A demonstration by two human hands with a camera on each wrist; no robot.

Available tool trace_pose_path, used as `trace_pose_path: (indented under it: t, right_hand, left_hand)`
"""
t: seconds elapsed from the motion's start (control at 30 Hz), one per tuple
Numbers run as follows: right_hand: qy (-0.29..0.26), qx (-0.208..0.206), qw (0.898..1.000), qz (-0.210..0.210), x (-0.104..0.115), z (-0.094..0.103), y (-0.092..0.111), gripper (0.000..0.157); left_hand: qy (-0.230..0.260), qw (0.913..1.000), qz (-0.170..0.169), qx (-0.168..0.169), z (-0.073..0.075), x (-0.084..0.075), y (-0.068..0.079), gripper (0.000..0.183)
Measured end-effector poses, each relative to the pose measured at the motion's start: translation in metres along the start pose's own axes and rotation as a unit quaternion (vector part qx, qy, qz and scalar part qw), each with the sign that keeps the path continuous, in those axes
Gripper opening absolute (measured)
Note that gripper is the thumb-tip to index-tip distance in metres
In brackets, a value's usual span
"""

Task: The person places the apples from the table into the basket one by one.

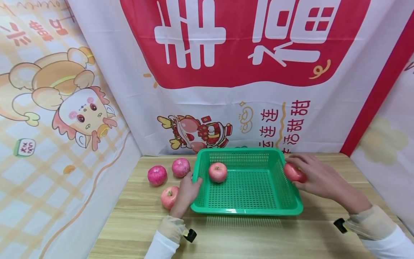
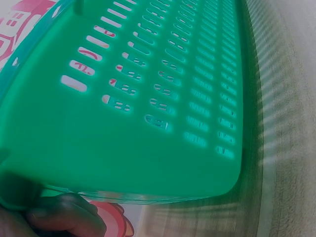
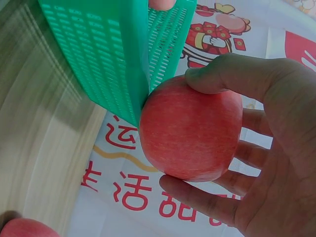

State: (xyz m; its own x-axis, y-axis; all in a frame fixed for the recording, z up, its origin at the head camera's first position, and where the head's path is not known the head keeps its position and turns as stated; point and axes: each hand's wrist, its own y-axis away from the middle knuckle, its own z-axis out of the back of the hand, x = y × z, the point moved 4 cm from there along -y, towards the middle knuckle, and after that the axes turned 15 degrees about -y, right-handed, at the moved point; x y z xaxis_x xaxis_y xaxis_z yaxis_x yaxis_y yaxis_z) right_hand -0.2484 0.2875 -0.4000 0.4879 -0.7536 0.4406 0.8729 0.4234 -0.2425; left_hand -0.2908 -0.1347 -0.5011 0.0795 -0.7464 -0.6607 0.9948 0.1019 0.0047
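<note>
A green plastic basket (image 1: 240, 211) with slotted walls stands in the middle of the head view. One pink-red apple (image 1: 218, 172) lies inside it, near the left wall. My left hand (image 1: 188, 190) grips the basket's left rim; in the left wrist view only some curled fingers (image 2: 69, 215) show beside the green wall. At the right rim, my right hand (image 1: 312, 176) holds a red apple (image 3: 192, 129) between thumb and fingers. That apple overlaps the basket's edge in the right wrist view.
Left of the basket, two round magenta things with pale streaks, one (image 1: 157, 175) beside the other (image 1: 180, 167), sit on the wooden table (image 1: 129, 223). Another apple (image 1: 169, 197) lies by my left wrist. Part of a red apple (image 3: 29, 228) shows low in the right wrist view. Printed cloth (image 1: 136, 118) hangs behind.
</note>
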Motion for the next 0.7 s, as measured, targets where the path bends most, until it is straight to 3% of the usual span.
trace_pose_path:
  t: [0.4, 0.7]
  right_hand:
    - [0.002, 0.005, 1.000, 0.029, 0.007, -0.002, -0.008, 0.080]
    - [-0.005, 0.021, 1.000, 0.018, 0.012, -0.007, -0.015, 0.081]
  left_hand:
    - [0.007, 0.9999, -0.008, -0.009, 0.001, 0.000, -0.001, 0.040]
    - [0.001, 1.0000, 0.002, -0.004, 0.000, 0.001, -0.001, 0.042]
